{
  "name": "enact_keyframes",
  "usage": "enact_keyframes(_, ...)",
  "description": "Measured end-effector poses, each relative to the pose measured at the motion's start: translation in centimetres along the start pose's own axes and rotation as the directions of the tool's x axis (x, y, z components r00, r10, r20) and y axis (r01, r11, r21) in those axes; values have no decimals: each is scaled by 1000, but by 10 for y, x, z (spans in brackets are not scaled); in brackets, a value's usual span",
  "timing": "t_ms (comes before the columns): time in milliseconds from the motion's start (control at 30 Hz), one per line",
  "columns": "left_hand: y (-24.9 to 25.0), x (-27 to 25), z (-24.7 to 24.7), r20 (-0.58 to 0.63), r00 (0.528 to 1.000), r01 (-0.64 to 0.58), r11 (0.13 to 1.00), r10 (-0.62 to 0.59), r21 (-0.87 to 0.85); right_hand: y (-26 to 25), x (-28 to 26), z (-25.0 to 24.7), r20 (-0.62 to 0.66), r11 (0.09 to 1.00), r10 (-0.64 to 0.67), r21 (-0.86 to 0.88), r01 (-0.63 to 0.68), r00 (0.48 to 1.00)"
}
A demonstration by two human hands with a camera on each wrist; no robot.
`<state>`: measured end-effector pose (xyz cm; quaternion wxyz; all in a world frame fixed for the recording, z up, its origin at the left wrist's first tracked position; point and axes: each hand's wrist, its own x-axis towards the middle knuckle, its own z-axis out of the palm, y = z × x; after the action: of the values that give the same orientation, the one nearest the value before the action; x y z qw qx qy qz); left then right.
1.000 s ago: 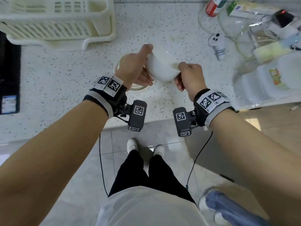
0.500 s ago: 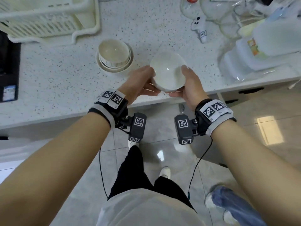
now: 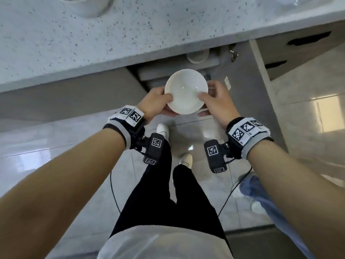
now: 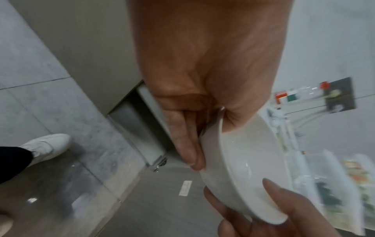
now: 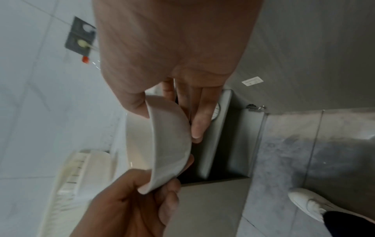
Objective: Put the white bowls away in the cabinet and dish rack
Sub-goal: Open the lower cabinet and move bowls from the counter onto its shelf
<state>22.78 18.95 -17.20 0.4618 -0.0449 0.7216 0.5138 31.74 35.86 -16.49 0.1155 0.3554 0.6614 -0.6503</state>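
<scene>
Both hands, left point(image 3: 158, 99) and right point(image 3: 217, 101), pinch bowl point(image 3: 185, 91) by its rim, below counter point(image 3: 112, 43). Stowing step; next: lower into open cabinet point(image 3: 186, 71).

Countertop edge point(image 3: 130, 58) overhangs the open cabinet point(image 3: 179, 71).

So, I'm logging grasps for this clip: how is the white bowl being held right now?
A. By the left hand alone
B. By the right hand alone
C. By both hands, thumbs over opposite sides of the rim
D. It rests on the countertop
C: in the head view the left hand and right hand each grip a side of the white bowl, in front of the countertop edge, not on it.
</scene>
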Motion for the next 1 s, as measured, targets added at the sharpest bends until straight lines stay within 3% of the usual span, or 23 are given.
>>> enact_keyframes(200, -73, 111, 0, -174, 983, 40, 996, -52, -74, 80, 102, 29, 38, 990, 23, -137, -17, 999)
enact_keyframes(433, -123, 236, -30, -317, 947, -120, 970, 48, -213, 128, 253, 72, -89, 986, -141, -100, 132, 986)
enact_keyframes(567, -126, 268, -41, -384, 911, -258, 935, 150, -245, 122, 306, 92, -140, 971, -213, -141, 194, 967)
enact_keyframes(667, -123, 288, -49, -395, 898, -312, 913, 193, -262, 115, 341, 106, -94, 973, -218, -102, 208, 971)
enact_keyframes(867, -117, 309, -63, -350, 923, -252, 939, 160, -236, 105, 381, 116, -77, 914, -328, -278, 295, 942)
enact_keyframes(1000, -116, 315, -64, -334, 926, -261, 938, 176, -227, 101, 384, 114, -54, 931, -323, -197, 307, 945)
